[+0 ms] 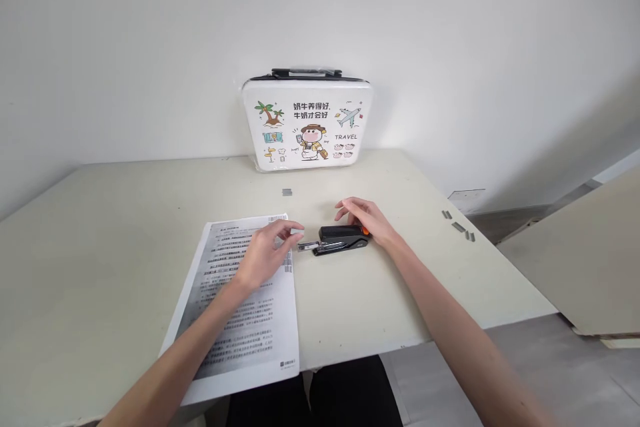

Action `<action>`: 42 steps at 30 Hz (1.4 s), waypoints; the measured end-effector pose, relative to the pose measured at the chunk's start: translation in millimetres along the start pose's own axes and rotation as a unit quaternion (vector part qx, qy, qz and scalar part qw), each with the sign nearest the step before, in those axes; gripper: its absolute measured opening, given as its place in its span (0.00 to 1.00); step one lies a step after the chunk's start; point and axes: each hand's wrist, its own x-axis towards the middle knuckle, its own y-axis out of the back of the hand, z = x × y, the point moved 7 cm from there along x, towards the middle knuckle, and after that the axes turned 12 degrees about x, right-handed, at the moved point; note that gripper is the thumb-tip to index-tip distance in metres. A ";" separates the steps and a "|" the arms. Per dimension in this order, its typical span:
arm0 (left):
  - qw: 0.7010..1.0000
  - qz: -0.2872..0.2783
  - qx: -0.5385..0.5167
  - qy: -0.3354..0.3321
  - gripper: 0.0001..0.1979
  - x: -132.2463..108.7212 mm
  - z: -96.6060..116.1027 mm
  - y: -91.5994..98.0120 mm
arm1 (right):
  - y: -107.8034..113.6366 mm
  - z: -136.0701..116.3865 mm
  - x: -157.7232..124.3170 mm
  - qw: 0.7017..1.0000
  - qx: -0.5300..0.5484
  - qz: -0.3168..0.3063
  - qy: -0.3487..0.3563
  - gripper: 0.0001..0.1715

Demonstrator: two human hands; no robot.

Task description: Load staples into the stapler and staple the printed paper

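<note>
A black stapler (343,233) is laid on the counter (375,307) between the hands, its metal tray (307,247) pointed toward the left hand (265,255). The left hand is held over the printed paper (240,347), thumb and fingertips bent close together; whether anything small is pinched cannot be told. The right hand (367,221) is loosely curled, fingers parted, beside the stapler's orange-marked end. The body is judged stiff, smooth and moderately weighty, best held around its sides near the right hand; the slick tray is better taken by fingertips.
</note>
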 end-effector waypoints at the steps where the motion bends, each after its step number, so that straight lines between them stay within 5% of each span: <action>1: 1.000 0.008 0.015 -0.017 0.12 -1.6 3.4 -0.7 | 0.0 0.2 -0.2 1.000 0.000 0.000 0.000 0.29; 8: 0.996 0.017 0.051 -0.077 0.11 -7.3 12.8 -10.8 | 0.4 1.7 0.6 1.000 -0.003 -0.004 0.001 0.30; 42: 0.999 0.019 0.019 -0.042 0.09 -8.5 5.8 -15.0 | -0.2 2.1 0.3 1.000 -0.008 -0.010 0.005 0.27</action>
